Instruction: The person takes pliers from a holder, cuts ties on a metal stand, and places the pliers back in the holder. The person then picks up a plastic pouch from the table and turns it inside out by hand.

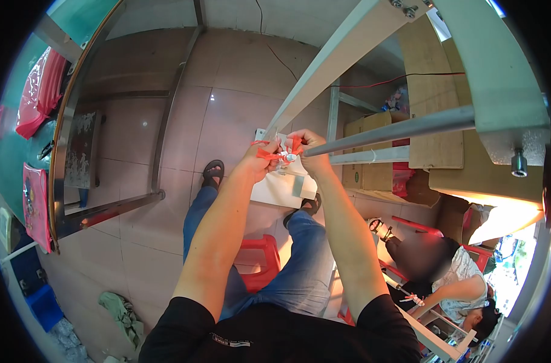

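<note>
Near the centre, my left hand (260, 158) is closed on one side of a red and white ribbon-like piece (287, 157). My right hand (309, 143) pinches the other side, close by the end of a metal rod (402, 129). Strands of the piece stick out between my hands, and its finer details are too small to tell. Just below my hands is a white machine base (275, 190) with a grey patch on its right part.
A light beam (336, 57) slants above my hands. At left stands a metal-framed table (60, 139) with pink packets (39, 91). Cardboard boxes (430, 97) are at right. A co-worker (463, 284) sits at lower right. A red stool (257, 263) is between my legs.
</note>
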The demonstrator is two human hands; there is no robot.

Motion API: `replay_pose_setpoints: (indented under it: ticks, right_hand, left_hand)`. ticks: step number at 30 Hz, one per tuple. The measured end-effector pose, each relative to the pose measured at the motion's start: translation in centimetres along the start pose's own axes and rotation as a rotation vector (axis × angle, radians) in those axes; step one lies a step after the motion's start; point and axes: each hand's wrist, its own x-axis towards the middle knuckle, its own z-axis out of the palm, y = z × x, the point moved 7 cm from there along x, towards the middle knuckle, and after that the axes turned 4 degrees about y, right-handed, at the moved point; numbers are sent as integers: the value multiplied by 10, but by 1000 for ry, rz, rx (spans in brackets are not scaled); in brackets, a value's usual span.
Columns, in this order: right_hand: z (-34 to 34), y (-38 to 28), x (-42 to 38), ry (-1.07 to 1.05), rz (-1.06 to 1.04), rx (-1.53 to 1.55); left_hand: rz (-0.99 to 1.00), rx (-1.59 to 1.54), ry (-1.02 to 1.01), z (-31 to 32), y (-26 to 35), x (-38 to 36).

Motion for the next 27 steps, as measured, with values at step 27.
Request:
replay_pose_setpoints:
  ticks: [27]
  right_hand:
    - [1, -23, -11, -311, 244, -236]
  left_hand:
    - [44, -13, -168, 0, 13, -1]
